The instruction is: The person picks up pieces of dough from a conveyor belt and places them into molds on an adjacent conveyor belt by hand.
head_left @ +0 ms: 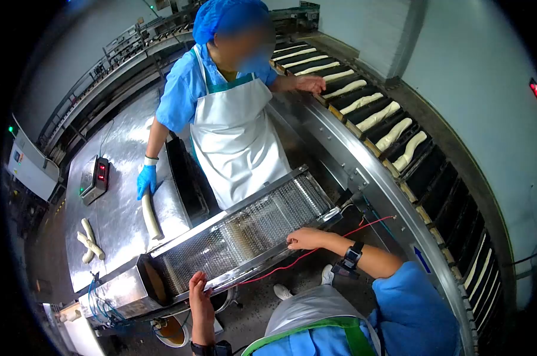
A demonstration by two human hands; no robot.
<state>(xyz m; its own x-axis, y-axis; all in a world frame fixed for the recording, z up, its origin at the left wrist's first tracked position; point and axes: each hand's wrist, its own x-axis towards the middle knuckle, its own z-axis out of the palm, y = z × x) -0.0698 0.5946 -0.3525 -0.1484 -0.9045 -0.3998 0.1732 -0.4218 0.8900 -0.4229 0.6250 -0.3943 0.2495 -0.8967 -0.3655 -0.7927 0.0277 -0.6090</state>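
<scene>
My left hand [201,302] is raised at the near edge of the mesh conveyor [238,228], close to its lower left part, fingers apart and holding nothing. My right hand [306,238] rests at the conveyor's near rail, toward its right end, with the fingers bent together; what they hold, if anything, is hidden. A red cord [280,268] runs below the rail between my hands. No dough lies on the mesh. Across the conveyor, a co-worker's gloved hand [146,179] touches a long dough strip [150,218] on the metal table [126,148].
A co-worker in a white apron [236,142] stands behind the conveyor. Black trays [425,169] with dough strips curve along the right. Crossed dough pieces [90,242] and a scale [94,180] are on the table. A bucket [172,331] stands below.
</scene>
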